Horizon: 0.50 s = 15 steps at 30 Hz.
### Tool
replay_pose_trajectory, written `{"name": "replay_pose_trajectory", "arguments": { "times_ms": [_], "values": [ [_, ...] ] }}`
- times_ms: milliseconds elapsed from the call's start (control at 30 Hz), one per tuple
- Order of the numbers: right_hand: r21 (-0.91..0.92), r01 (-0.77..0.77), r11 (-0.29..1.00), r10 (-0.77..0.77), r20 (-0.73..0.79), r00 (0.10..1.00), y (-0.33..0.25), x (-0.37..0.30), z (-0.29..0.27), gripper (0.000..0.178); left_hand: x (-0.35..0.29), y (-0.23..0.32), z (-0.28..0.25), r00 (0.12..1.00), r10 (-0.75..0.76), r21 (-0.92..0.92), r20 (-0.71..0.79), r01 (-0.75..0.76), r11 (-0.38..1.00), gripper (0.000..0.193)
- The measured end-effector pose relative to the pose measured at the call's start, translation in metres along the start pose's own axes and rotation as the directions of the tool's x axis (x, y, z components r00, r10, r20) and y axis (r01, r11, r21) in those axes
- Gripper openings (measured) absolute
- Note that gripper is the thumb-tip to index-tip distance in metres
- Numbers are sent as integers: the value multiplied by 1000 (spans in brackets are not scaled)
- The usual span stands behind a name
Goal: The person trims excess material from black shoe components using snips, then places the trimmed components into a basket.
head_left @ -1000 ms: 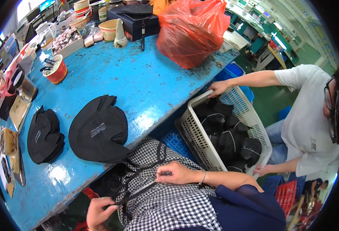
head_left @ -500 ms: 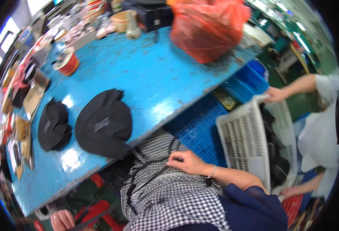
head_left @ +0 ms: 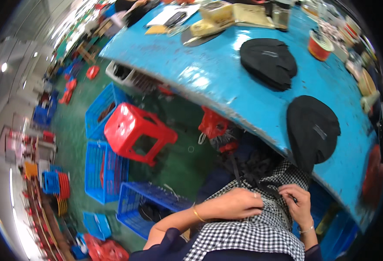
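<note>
Both hands are low over my black-and-white checked apron. My left hand is closed, with a narrow black strap running up from it toward the table's underside. Close to its right, my right hand pinches dark, strap-like fabric lying across the lap; a small dark thing shows at its fingers. On the blue table, a rounded black fabric piece hangs slightly over the edge near my right hand. A second folded black piece lies farther off.
A red stool stands on the green floor left of the table. Blue crates surround it, one close to my left arm. A red bag hangs under the table edge. A red tub and packages stand at the back.
The view has swung left, so the other person and white basket are out of sight. My left hand has come in from the lower left to the lap, near my right hand.
</note>
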State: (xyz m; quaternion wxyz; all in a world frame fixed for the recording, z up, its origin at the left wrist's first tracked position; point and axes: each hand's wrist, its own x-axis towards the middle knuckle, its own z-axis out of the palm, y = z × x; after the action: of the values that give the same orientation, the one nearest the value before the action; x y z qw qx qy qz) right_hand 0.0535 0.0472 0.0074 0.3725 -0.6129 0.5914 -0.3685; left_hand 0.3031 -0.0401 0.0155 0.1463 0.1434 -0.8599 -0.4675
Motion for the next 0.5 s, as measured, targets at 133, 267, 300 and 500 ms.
{"name": "replay_pose_trajectory", "arguments": {
  "times_ms": [133, 267, 300, 500],
  "values": [
    [126, 98, 987, -131, 280, 951, -33, 47, 24, 26, -20, -2, 13, 979, -89, -66, -183, 78, 995, 21],
    [141, -58, 988, -14, 458, 889, -41, 59, 58, 19, -45, -6, -11, 887, -221, -230, -405, 135, 964, 19],
    [99, -141, 985, 71, 518, 852, -39, 62, 62, 15, -56, -12, -14, 879, -265, -184, -396, 207, 961, 17],
    [156, -231, 960, 110, 550, 828, -38, 58, 87, 23, -147, -113, -69, 511, -550, -450, -661, 316, 835, 84]
  ]
}}
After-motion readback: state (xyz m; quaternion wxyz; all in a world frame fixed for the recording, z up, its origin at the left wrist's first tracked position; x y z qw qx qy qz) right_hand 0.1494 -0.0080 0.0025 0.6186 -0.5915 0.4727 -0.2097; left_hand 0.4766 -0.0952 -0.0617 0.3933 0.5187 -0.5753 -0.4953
